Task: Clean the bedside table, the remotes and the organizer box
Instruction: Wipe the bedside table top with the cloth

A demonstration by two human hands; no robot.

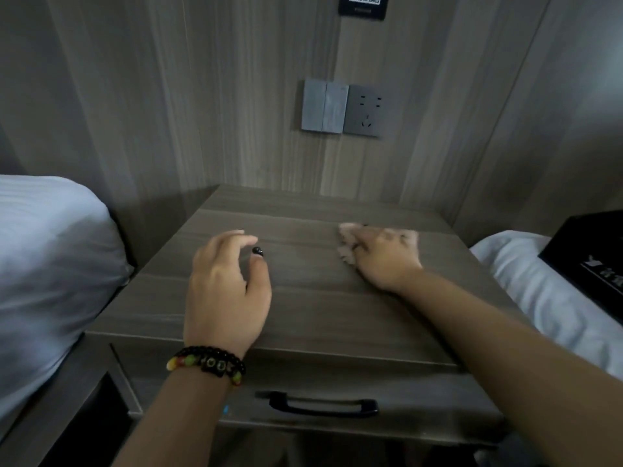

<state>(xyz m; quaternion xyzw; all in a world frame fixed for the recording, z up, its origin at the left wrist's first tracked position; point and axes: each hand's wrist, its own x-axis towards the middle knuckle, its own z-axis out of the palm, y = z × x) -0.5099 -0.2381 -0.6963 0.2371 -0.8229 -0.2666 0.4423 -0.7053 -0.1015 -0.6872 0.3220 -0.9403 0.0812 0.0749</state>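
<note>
Bedside table [303,298]: right hand [381,261] presses cloth [347,241]; left hand [224,291] relaxed, empty.

- Both arms are bare. No sleeves show.
- The left hand [224,291] has dark, shiny polish on its nails. The thumb nail looks black.
- The left wrist wears a bracelet [206,363] of round black beads.
- Some beads on it are yellow, green and red.
- One bigger black piece on it has small round rings.
- The right hand [381,256] is blurry. A dark ring [356,246] seems to sit on one finger.
</note>
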